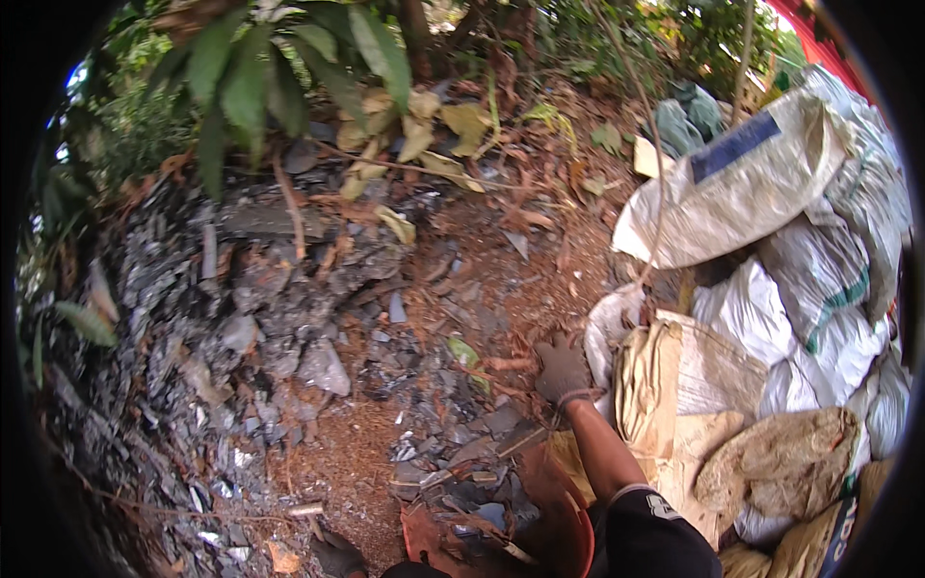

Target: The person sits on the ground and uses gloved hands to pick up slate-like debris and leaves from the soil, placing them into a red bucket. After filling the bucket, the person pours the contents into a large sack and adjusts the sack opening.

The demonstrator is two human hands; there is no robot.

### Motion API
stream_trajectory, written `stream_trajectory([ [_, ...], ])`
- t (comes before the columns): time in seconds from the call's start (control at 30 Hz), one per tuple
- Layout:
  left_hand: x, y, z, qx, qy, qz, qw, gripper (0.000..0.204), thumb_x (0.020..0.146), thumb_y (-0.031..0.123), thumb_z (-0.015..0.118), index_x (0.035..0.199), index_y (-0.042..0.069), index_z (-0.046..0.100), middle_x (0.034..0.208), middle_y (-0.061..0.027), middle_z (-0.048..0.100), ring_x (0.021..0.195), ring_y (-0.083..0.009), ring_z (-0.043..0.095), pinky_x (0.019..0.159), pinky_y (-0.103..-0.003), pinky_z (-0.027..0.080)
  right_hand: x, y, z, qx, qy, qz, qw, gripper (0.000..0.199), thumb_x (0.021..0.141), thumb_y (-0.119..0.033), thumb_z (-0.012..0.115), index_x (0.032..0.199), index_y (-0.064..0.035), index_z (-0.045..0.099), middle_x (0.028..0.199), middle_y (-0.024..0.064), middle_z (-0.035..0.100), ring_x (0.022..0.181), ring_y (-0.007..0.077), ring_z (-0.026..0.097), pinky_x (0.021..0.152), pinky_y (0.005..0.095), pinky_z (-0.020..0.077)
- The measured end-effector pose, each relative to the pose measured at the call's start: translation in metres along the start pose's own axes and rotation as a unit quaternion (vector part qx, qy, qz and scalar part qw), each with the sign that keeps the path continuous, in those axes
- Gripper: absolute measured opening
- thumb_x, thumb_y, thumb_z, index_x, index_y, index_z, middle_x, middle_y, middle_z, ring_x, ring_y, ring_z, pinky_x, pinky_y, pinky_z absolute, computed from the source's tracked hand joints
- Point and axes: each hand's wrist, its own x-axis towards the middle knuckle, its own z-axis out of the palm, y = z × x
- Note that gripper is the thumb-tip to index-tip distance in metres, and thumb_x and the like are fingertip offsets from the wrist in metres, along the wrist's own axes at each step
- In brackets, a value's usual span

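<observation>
Your right hand (562, 373), gloved, has its fingers spread over the littered soil (540, 279), back uppermost; they seem to grip nothing, though their undersides are hidden. Your left hand (337, 556) sits at 7 o'clock, cut by the lower edge, so you cannot tell whether it is closed on the pale stick (306, 509) just beyond it. From your right hand, a limp white sack (605, 332) lies close by at 1 o'clock, likely soft and light. At 7 o'clock sits the red basin (576, 520) with dark flat shards (491, 513) inside. Expect those to be stiff, brittle and perhaps sharp: pinch them by their broad faces. The loaded basin may be heavy and could flex, so support it from opposite sides of the rim.
</observation>
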Motion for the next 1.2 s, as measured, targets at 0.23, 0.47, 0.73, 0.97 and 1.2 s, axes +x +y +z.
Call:
stream_trajectory([
  [0.23,-0.008,-0.010,0.008,-0.034,-0.011,-0.013,0.999,0.032,0.097,0.036,0.060,0.116,0.010,0.060,0.097,-0.0199,0.066,0.082,-0.0457,0.066,0.069,-0.057,0.051,-0.015,0.052,0.077,0.210,0.057,-0.085,0.972,0.033,0.078,-0.012,0.070,0.111,-0.0073,0.070,0.104,0.0146,0.068,0.094,0.0337,0.068,0.084,0.0415,0.0543],
  [0.47,-0.014,-0.016,0.019,-0.045,-0.033,0.011,0.998,0.033,0.097,0.038,0.058,0.113,0.009,0.060,0.098,-0.0195,0.064,0.082,-0.0435,0.065,0.070,-0.057,0.050,-0.076,0.050,-0.037,0.539,0.082,0.058,0.836,0.052,0.074,0.006,0.067,0.124,0.0009,0.054,0.102,0.0100,0.070,0.084,0.0199,0.067,0.070,0.0334,0.0568],
  [0.73,0.025,-0.019,-0.006,-0.168,-0.190,0.001,0.967,0.044,0.095,0.044,0.057,0.130,0.016,0.056,0.113,-0.0211,0.069,0.097,-0.0425,0.068,0.081,-0.054,0.052,-0.120,-0.005,-0.114,0.546,0.130,0.001,0.828,0.012,0.084,-0.007,0.062,0.096,-0.0079,0.063,0.083,-0.0009,0.058,0.071,0.0140,0.053,0.066,0.0302,0.0450],
  [0.97,-0.078,-0.090,-0.188,-0.155,-0.273,-0.049,0.948,0.049,0.093,0.040,0.059,0.136,0.015,0.060,0.114,-0.0234,0.070,0.106,-0.0414,0.068,0.093,-0.051,0.052,-0.176,-0.128,-0.162,0.532,-0.119,0.092,0.833,0.017,0.092,-0.019,0.052,0.078,-0.0116,0.057,0.073,-0.0005,0.055,0.070,0.0133,0.056,0.066,0.0294,0.0478],
  [1.2,-0.299,-0.160,-0.469,-0.111,-0.370,-0.378,0.841,0.044,0.093,0.048,0.057,0.120,0.016,0.070,0.110,-0.0172,0.073,0.103,-0.0366,0.070,0.088,-0.050,0.053,-0.262,-0.318,-0.179,0.383,-0.500,-0.020,0.776,0.014,0.090,-0.020,0.054,0.082,-0.0090,0.058,0.077,0.0029,0.060,0.071,0.0174,0.061,0.066,0.0320,0.0517],
])
